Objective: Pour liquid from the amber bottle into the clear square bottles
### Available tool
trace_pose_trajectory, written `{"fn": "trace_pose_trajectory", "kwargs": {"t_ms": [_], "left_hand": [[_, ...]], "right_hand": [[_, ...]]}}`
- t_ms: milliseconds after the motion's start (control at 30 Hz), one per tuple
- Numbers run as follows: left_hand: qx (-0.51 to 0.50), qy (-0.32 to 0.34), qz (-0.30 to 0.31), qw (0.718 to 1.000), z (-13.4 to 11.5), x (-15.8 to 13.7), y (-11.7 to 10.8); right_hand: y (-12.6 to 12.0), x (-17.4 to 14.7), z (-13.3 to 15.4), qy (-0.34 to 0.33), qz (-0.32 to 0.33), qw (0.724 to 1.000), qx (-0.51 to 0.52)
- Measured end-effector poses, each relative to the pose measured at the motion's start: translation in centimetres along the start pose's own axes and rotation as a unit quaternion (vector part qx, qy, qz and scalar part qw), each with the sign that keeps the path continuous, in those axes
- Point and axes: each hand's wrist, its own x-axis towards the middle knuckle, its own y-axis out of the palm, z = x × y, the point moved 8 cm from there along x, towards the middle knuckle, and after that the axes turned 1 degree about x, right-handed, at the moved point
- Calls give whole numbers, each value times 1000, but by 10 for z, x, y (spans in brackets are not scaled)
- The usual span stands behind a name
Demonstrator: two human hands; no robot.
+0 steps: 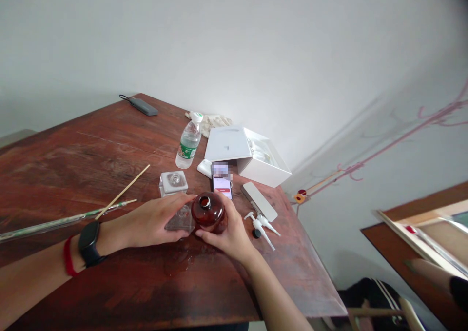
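Observation:
My right hand (pixel 234 233) is wrapped round a round, brown glass bottle (pixel 206 214) with an uncapped neck. My left hand (pixel 155 221) grips a clear, square bottle (pixel 180 220) right beside it; the fingers partly cover that bottle. Both bottles are low over the table or standing on it; I cannot tell which. Another clear, square bottle (pixel 173 182) stands just behind my left hand. To the right of my right hand lie two white pump heads (pixel 261 226) and a small black cap (pixel 256 233).
Drops of water wet the wooden table (pixel 120 287) in front. Behind are a water bottle (pixel 188 143), a phone (pixel 223 187), an open white box (pixel 263 167) and a grey case (pixel 259 200). Sticks (pixel 124 191) lie left, a dark power bank (pixel 144 107) far back.

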Motion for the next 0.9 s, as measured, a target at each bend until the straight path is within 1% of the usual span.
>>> {"fn": "trace_pose_trajectory", "kwargs": {"t_ms": [500,900], "left_hand": [[17,13,-11,1000,-2,-2,-1],[7,5,-9,1000,-2,-1,-2]], "right_hand": [[0,0,0,0,-3,1000,1],[0,0,-3,1,-7,1000,-4]]}}
